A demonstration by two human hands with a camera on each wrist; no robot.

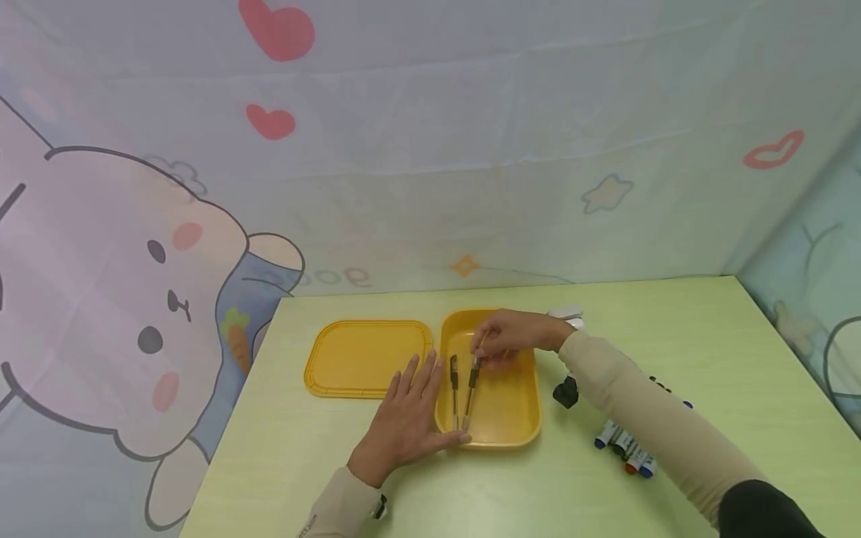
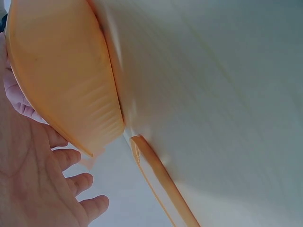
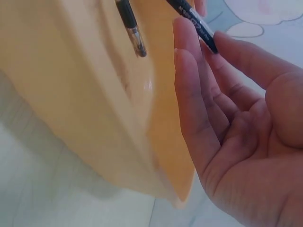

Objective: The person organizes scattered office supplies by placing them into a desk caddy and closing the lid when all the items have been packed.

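Note:
A yellow plastic box (image 1: pixel 501 437) without its lid holds two pens with black caps and clear barrels. My right hand (image 1: pixel 507 332) reaches into the box and pinches the cap end of one pen (image 1: pixel 471 392); in the right wrist view this pen (image 3: pixel 201 30) sits between thumb and fingertips. The other pen (image 1: pixel 454 385) lies to its left, its black part (image 3: pixel 127 16) also visible in the right wrist view. Spread and straight, the fingers of my left hand (image 1: pixel 406 418) touch the box's left side, with the thumb at the near rim. The box wall (image 2: pixel 66 61) fills the left wrist view's corner.
The yellow lid (image 1: pixel 370 359) lies flat left of the box. Several markers (image 1: pixel 625 446) lie to the right, partly under my right sleeve. A small black object (image 1: pixel 566 392) and a white item (image 1: pixel 566 311) sit beside the box. A printed curtain hangs behind the table.

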